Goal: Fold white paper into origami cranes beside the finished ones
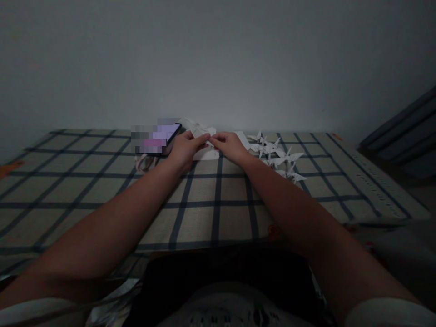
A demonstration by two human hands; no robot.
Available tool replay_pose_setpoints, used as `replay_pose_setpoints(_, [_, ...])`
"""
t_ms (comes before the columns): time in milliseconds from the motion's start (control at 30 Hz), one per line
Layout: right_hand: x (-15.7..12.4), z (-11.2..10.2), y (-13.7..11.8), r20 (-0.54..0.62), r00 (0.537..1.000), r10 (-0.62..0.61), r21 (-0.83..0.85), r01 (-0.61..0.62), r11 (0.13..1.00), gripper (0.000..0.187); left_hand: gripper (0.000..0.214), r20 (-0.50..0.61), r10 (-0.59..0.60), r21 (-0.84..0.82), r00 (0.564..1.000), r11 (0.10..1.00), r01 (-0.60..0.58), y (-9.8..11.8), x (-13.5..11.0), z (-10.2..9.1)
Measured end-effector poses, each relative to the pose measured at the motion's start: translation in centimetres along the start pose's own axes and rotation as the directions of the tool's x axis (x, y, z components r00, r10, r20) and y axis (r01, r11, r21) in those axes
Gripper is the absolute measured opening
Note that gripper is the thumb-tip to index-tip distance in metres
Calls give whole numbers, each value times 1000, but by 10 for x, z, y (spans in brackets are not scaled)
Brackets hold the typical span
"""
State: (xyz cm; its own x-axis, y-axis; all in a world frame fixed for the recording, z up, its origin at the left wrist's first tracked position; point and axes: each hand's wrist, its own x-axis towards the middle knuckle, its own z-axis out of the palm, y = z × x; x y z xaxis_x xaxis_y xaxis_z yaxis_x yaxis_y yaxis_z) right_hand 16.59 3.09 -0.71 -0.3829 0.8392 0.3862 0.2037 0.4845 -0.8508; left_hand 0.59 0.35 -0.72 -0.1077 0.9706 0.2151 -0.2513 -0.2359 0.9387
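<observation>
My left hand (185,147) and my right hand (230,144) meet fingertip to fingertip above the far part of the table. Both pinch a small piece of white paper (209,143), mostly covered by the fingers, so its folded shape is hard to make out. Beneath and just in front of the hands lies a flat white paper (206,156). Crumpled white paper (197,126) shows behind the left hand. To the right of my right hand sit several folded paper cranes (269,147), some partly behind the forearm.
A phone (174,131) with a lit screen, partly blurred out, stands tilted left of my hands. A pale looped cord (146,162) lies before it. Another white paper sheet (242,140) is by the right hand. The checked tablecloth (200,213) reaches back to a plain wall (218,63).
</observation>
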Motion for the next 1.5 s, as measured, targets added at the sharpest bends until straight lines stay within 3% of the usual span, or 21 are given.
replay_pose_setpoints(167, [2, 3, 4, -28, 995, 94, 120, -90, 989, 32, 32, -34, 34, 26, 999, 999, -33, 2, 3, -3])
replay_pose_setpoints(267, [2, 3, 4, 14, 996, 84, 174, -85, 981, 32, 33, -42, 55, 63, 998, 997, -52, -1, 8, -8])
replay_pose_setpoints(433, [-2, 0, -3, 38, 999, 36, 65, -38, 997, 31, 34, -42, 83, 122, 996, 990, -77, -5, 11, -11])
replay_pose_setpoints(567, [-1, 0, -5, 33, 998, -57, -43, 58, 997, 30, 34, -53, 65, 71, 996, 996, -61, -3, 7, -6])
replay_pose_setpoints(967, [4, 3, 2, 64, 997, 37, 51, -41, 998, 19, 30, -125, 27, -23, 992, 999, -30, 3, 8, -5])
replay_pose_setpoints(1100, [3, 6, -1, 61, 993, 103, 97, -108, 989, 20, 32, -65, 13, 5, 998, 1000, -12, 4, 4, -4])
replay_pose_setpoints(1233, [1, 7, -4, 64, 995, 76, 65, -80, 995, 25, 33, -16, -10, -8, 1000, 1000, 10, 2, 0, -2])
replay_pose_setpoints(1500, [1, 8, -5, 72, 997, -14, -9, 14, 1000, 30, 31, -104, 59, -45, 993, 997, -64, 0, 4, -1])
